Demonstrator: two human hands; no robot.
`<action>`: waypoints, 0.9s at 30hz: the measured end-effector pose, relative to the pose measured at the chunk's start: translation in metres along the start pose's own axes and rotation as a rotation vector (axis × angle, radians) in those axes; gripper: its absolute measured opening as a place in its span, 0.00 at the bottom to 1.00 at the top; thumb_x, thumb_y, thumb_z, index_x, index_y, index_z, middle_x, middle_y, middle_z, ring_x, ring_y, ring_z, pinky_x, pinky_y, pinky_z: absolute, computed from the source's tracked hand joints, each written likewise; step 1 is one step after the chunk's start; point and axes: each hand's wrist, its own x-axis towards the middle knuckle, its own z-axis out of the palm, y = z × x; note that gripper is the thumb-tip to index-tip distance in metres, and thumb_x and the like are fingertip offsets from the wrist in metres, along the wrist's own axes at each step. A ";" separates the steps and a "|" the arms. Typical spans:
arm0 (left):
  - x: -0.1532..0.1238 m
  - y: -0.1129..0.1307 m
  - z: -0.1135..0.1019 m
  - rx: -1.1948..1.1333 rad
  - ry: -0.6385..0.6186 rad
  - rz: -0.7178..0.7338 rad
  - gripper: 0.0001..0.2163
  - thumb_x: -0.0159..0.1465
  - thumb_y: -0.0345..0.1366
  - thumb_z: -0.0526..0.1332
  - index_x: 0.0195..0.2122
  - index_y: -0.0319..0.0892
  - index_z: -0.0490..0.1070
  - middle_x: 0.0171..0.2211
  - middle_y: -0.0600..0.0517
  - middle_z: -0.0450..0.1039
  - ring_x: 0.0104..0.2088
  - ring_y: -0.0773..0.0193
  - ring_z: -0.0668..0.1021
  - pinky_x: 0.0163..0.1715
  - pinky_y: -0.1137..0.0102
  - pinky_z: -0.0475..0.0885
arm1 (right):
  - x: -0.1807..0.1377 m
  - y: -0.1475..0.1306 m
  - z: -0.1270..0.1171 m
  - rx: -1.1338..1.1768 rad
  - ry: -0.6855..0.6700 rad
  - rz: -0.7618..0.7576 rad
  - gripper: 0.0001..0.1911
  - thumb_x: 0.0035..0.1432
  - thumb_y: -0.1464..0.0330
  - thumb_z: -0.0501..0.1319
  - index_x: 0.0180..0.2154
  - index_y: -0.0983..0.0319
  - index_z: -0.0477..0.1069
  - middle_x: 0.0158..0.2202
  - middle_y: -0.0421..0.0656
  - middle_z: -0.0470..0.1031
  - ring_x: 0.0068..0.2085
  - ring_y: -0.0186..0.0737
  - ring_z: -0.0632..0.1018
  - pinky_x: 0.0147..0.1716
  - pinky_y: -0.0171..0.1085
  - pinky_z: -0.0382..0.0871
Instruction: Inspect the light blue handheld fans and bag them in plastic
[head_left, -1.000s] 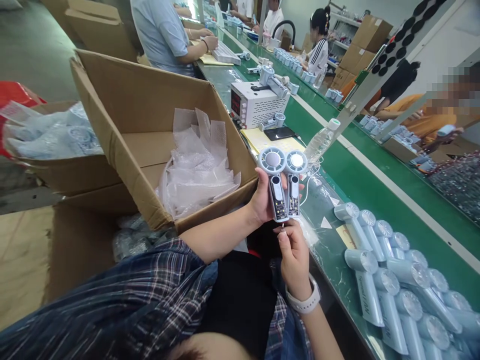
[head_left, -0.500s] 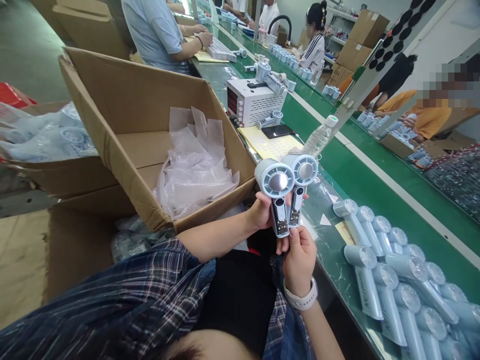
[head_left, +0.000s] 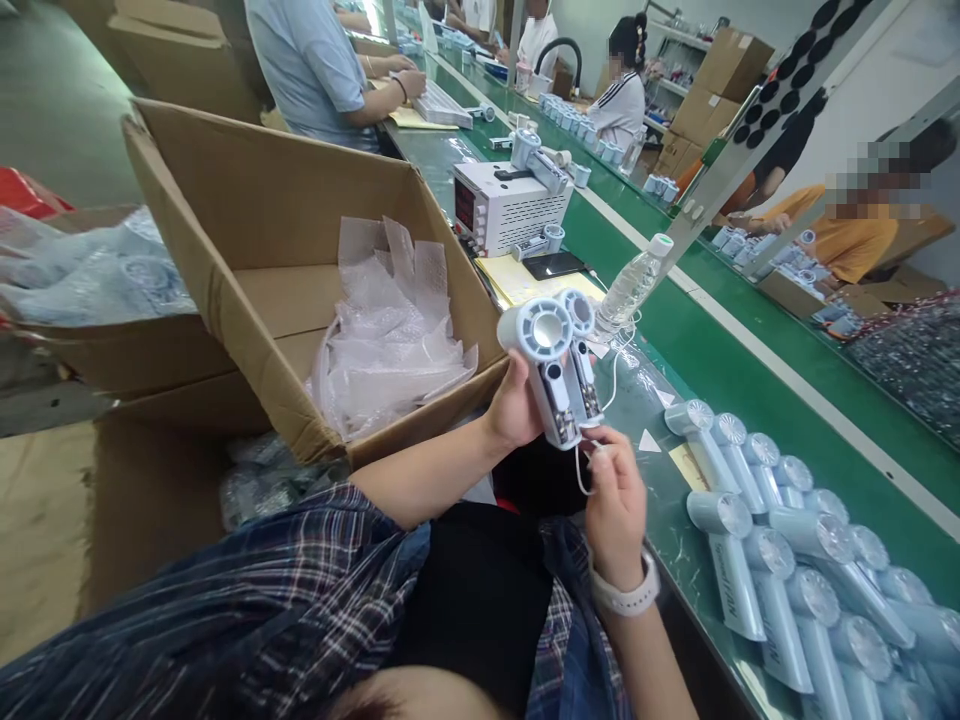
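Within the left fingers — two handheld fans.

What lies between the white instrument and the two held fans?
In the head view, another fan, a dark phone and yellow paper lie between the white instrument and held fans.

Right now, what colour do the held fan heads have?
The fan heads are light blue, clearest in the head view.

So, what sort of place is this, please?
Probably a factory assembly line: many light-blue handheld fans lie along a long green bench, people work on both its sides, and an open carton holds bubble wrap.
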 end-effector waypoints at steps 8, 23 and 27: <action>-0.019 0.002 0.002 0.336 -0.238 -0.177 0.27 0.51 0.50 0.76 0.47 0.39 0.78 0.42 0.44 0.80 0.47 0.49 0.81 0.50 0.60 0.74 | 0.019 0.002 -0.027 0.098 0.059 0.050 0.34 0.60 0.54 0.66 0.64 0.58 0.65 0.66 0.53 0.67 0.67 0.58 0.68 0.66 0.60 0.60; -0.032 -0.005 -0.016 0.222 -0.186 -0.448 0.27 0.52 0.38 0.77 0.49 0.43 0.66 0.36 0.54 0.72 0.33 0.66 0.78 0.35 0.69 0.76 | -0.019 0.000 -0.027 0.661 -0.045 0.381 0.18 0.55 0.61 0.71 0.46 0.59 0.75 0.40 0.43 0.79 0.37 0.40 0.78 0.37 0.39 0.75; -0.033 -0.005 -0.016 0.316 -0.314 -0.388 0.23 0.58 0.42 0.74 0.47 0.42 0.64 0.35 0.53 0.71 0.32 0.66 0.77 0.34 0.68 0.75 | -0.022 -0.005 -0.025 0.680 -0.103 0.353 0.17 0.58 0.63 0.70 0.48 0.57 0.75 0.40 0.43 0.78 0.39 0.41 0.79 0.41 0.42 0.77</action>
